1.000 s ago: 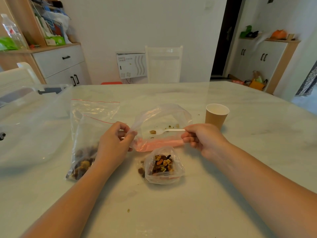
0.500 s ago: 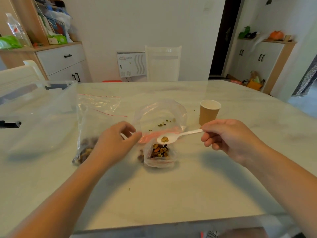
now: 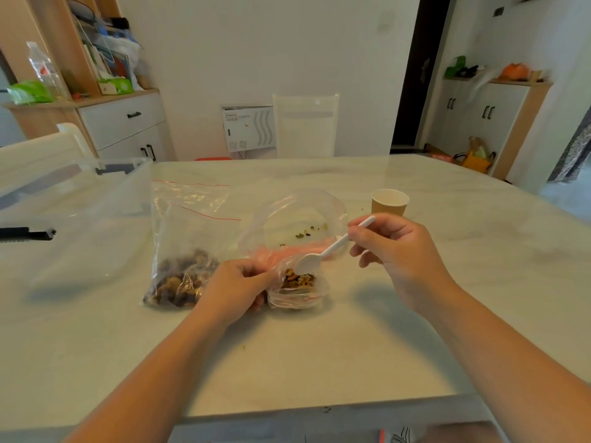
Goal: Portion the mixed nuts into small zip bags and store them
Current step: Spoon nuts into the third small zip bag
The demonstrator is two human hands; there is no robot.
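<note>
Your right hand pinches the white plastic spoon by the end of its handle, with the bowl tipped over the mouth of the small zip bag that sits on the table just in front of you. Your left hand has its fingers curled on that bag's left rim, holding the mouth apart. Behind it lies a larger, nearly emptied bag with only crumbs inside, and to the left a second bag that has a good heap of mixed nuts at its bottom.

Expect the small bag to be light and floppy — thin film that folds shut or tips as soon as you let go, with the nuts as its only weight. Hold it high on the rim near the zip strip, not on the belly, which looks likely to squeeze the nuts out. The spoon is stiff but light, and it is easy to flick.

You have open tabletop toward you and to the right; the paper cup stands well behind your right hand, and the clear storage bin crowds the left side — the near table edge is well apart from the bags.
</note>
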